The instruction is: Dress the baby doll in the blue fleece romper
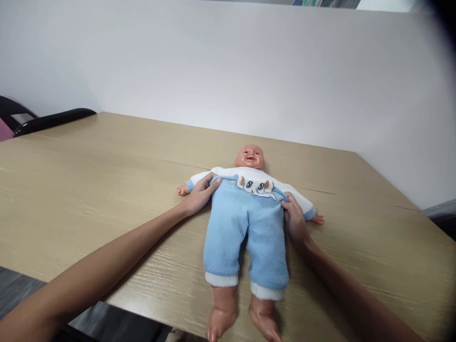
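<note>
A baby doll (249, 156) lies on its back on the table, its head away from me and its bare feet near the front edge. It wears a white top (285, 190) with blue cuffs and fluffy blue pants (231, 223) with white hems. An animal face patch with eyes and ears (253, 185) sits at the front of the waistband. My left hand (203, 192) pinches the waistband at one side, thumb on top. At the opposite side, my right hand (295, 213) grips the waistband too. The fingers under the cloth are partly hidden.
The wooden table (107, 190) spreads out around the doll, with a white wall or partition (213, 66) behind it. A black chair (53, 121) stands at the far left edge. Another dark object (445, 223) shows at the right edge.
</note>
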### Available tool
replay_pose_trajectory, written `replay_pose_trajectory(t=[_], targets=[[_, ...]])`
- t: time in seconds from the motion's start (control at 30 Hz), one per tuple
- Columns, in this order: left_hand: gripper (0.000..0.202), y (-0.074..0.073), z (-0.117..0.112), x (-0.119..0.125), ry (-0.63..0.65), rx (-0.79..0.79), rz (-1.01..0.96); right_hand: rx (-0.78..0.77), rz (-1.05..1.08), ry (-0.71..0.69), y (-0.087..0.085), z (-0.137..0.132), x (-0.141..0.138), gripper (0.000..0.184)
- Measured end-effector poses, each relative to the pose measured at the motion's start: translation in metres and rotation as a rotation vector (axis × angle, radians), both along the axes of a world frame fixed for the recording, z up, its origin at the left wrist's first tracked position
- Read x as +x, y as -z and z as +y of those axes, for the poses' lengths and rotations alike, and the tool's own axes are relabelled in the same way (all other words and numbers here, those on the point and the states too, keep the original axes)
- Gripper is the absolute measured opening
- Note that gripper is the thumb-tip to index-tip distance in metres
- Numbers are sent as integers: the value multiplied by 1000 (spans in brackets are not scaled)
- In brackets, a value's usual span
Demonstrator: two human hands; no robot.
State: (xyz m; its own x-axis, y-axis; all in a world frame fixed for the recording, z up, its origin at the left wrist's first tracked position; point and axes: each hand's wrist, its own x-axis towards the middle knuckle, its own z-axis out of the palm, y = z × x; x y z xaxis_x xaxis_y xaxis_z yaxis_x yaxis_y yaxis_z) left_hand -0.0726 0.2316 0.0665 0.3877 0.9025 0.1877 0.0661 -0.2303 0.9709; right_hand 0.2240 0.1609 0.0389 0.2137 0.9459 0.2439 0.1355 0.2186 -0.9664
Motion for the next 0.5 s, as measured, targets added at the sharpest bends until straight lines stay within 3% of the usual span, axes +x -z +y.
replay_pose_trajectory(t=[0.1,0.3,0.37,0.5], targets=[[41,-3,-1,-2,-7,34,51,11,3,-2,-6,-9,0,10],[41,-2,0,-15,-4,317,408,-24,140,-70,-2,-5,2,6],[41,-1,0,-16,13,274,397,-45,178,-81,2,-1,3,6],[40,1,-6,-11,18,28,198,-66,224,-100,5,4,0,5]])
